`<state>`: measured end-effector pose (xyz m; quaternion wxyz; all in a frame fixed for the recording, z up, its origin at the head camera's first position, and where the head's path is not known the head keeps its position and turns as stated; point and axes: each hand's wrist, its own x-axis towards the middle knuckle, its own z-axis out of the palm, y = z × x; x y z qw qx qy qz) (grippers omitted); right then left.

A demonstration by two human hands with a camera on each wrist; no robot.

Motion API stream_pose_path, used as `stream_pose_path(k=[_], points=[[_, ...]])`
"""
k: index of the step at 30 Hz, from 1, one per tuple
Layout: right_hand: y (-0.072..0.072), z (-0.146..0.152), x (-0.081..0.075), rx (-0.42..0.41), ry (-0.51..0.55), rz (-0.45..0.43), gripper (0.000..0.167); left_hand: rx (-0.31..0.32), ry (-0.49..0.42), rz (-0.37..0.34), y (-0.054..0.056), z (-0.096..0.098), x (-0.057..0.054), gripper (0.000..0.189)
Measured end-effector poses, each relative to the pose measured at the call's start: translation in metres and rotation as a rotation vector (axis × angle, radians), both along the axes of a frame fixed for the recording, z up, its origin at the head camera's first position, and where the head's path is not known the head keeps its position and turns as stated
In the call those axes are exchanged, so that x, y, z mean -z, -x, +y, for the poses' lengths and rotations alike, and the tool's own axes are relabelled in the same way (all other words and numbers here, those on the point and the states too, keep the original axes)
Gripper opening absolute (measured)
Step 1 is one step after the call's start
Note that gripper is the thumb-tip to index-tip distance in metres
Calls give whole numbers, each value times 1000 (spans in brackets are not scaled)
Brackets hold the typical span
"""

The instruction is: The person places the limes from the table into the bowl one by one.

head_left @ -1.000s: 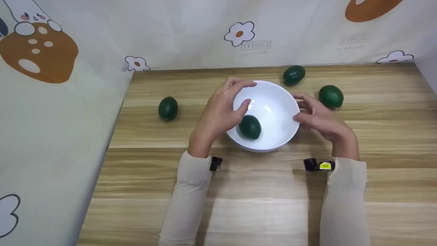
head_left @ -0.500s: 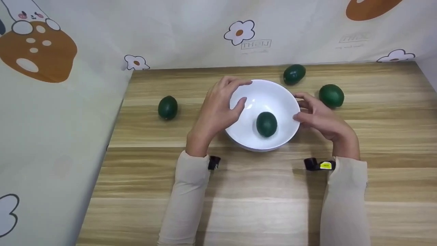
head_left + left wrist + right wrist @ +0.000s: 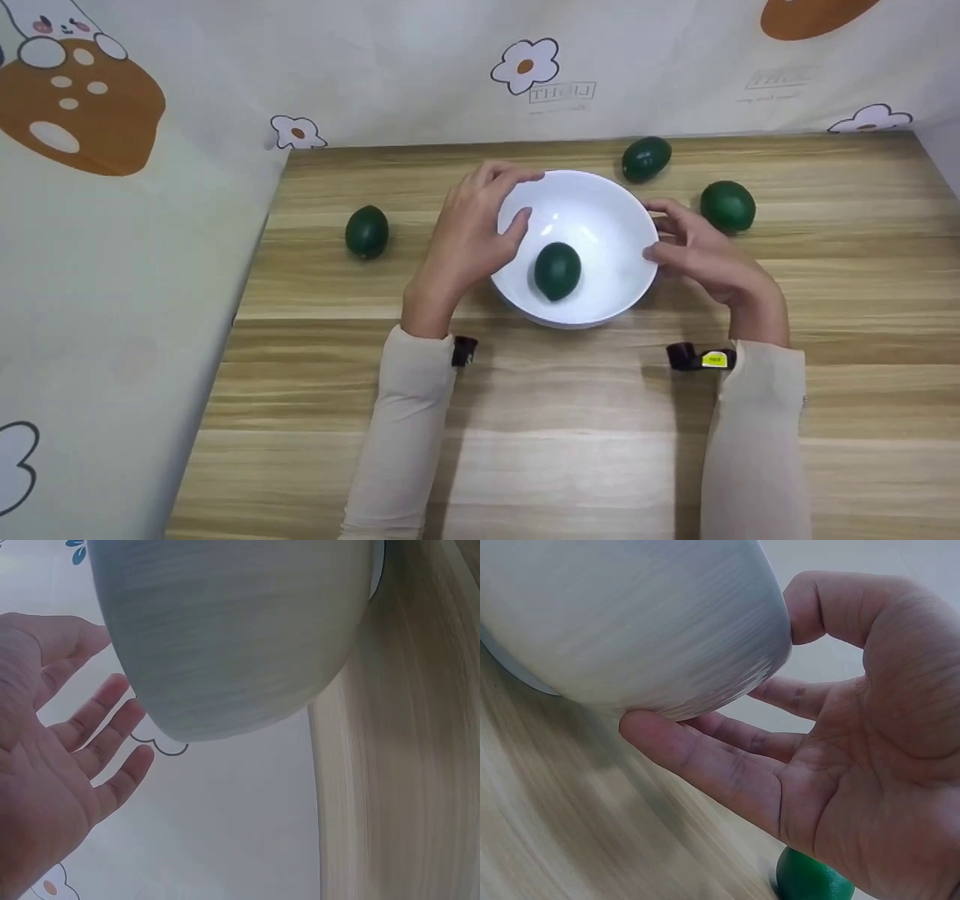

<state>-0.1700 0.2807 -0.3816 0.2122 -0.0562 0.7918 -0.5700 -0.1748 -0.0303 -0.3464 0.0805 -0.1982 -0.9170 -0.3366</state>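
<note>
A white bowl [image 3: 611,266] stands on the wooden table with one dark green lime [image 3: 557,271] lying in its lower part. My right hand [image 3: 709,262] holds the bowl's right side. In the right wrist view its thumb presses the rim and its fingers lie against the outer wall [image 3: 652,630]. At the bowl's left rim is my left hand [image 3: 469,229], thumb and forefinger spread apart with nothing pinched between them. The left wrist view has its fingers [image 3: 105,742] loosely spread beside the bowl's outside [image 3: 232,637]; whether the fingertips touch it I cannot tell.
Another lime [image 3: 367,232] lies on the table [image 3: 300,367] at the left. Behind the bowl is a lime [image 3: 646,159] near the back edge, and one more lime [image 3: 727,206] sits beyond my right hand. A patterned cloth [image 3: 397,75] hangs along the back and left.
The lime in the bowl has rolled right, then back toward the left. My left hand has shifted slightly left, and its thumb is farther from the bowl's middle. The right hand keeps its hold.
</note>
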Motion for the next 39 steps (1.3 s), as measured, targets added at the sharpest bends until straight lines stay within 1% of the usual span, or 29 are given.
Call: stream_pose_path(k=[5, 12, 19, 24, 30, 39], points=[[0, 0, 0, 8, 4, -6, 68, -15, 26, 13, 2, -4, 1, 41], [0, 0, 0, 8, 12, -7, 68, -52, 61, 20, 5, -11, 1, 41], [-1, 2, -1, 21, 22, 1, 66, -39, 42, 47, 7, -13, 2, 41], [-1, 2, 0, 20, 10, -5, 67, -57, 51, 34, 7, -14, 3, 41], [-1, 1, 0, 18, 10, -7, 68, -60, 71, 31, 7, -15, 4, 41], [-1, 0, -1, 21, 11, -9, 69, -91, 61, 35, 10, -21, 6, 43]])
